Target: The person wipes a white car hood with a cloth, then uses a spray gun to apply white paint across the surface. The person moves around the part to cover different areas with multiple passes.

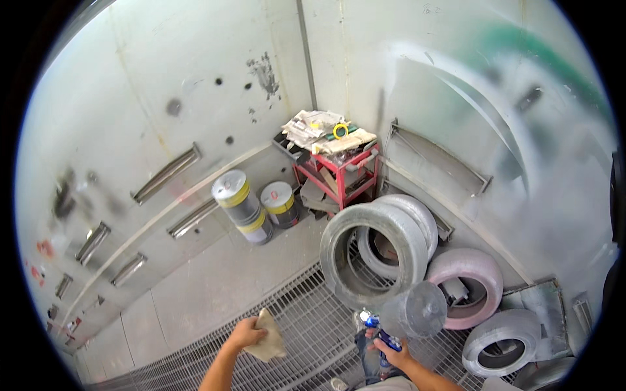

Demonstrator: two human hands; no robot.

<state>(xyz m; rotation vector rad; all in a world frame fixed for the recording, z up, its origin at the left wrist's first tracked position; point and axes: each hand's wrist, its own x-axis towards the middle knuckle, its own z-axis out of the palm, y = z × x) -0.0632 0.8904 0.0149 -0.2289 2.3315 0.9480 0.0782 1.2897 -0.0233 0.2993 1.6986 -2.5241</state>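
My left hand [244, 332] is closed on a beige cloth [269, 340], which hangs down from the fingers over the floor grating. To the right, my right hand [396, 356] wraps round the grip of a blue spray gun [389, 339]. The gun has a shiny metal front and a large translucent cup [417, 309] tilted to the right. Behind the cup lies a big grey-coated tyre [336, 287], partly hidden by it. Part of my clothed leg shows below the gun.
Another grey tyre [424, 225], a pink-coated tyre [490, 274] and a smaller grey tyre [529, 326] lie along the right wall. A red cart [342, 176] bearing papers and yellow tape [340, 131] stands in the corner, beside stacked metal drums [242, 205]. Metal grating [300, 319] covers the floor.
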